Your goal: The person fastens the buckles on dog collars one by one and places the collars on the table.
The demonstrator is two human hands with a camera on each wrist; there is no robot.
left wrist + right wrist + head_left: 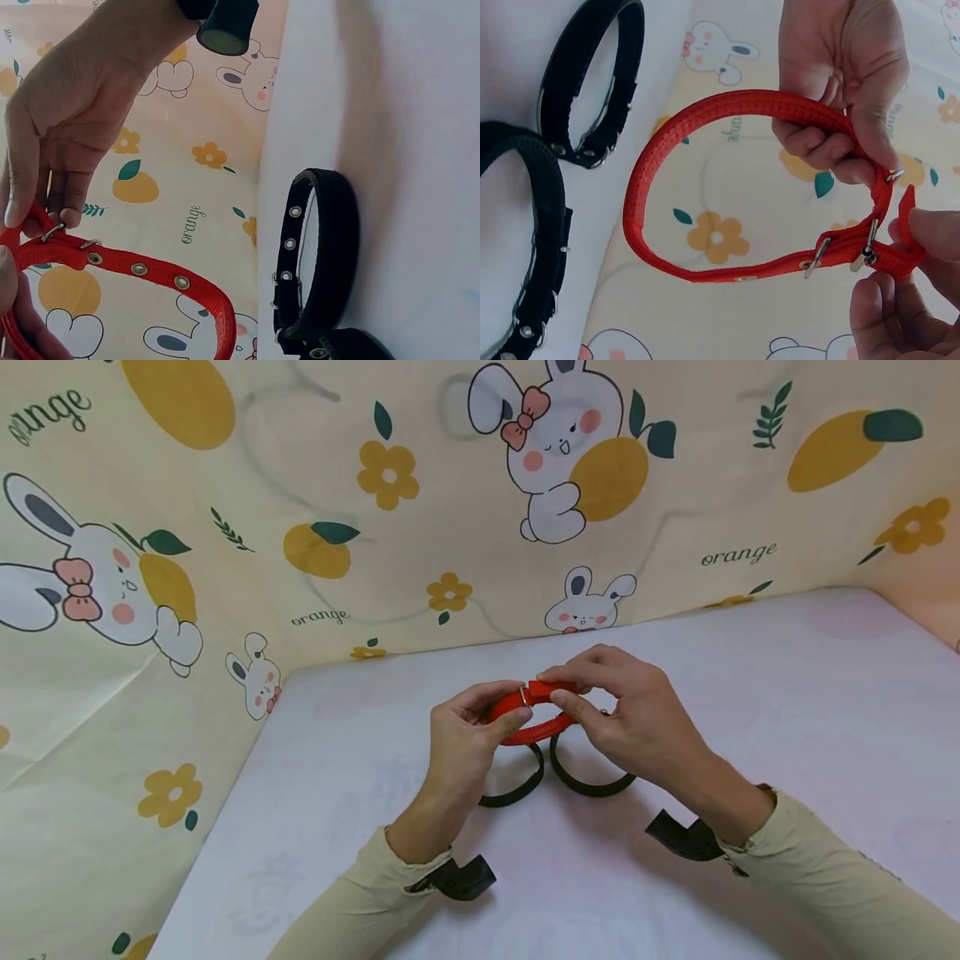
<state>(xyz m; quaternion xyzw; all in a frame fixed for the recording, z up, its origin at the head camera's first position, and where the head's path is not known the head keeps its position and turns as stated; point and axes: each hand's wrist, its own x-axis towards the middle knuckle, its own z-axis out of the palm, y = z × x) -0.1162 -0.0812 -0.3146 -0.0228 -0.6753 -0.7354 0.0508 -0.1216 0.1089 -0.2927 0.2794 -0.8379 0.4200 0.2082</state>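
Note:
Both hands hold a red collar (528, 737), raised over the white table and bent into a loop. My left hand (465, 735) grips its left side between thumb and curled fingers. At the other side, my right hand (626, 710) pinches the strap's tip (906, 214), just past the metal buckle (868, 251). The strap runs through this buckle, and a metal ring (817, 259) sits beside it. Metal eyelets (139, 269) line the band. Part of the band is hidden behind my left fingers.
Two black collars, a left one (517, 798) and a right one (596, 790), stand as loops on the white table (360, 827), below and behind my hands. A cloth backdrop (435, 535) printed with rabbits and oranges rises behind and at the left.

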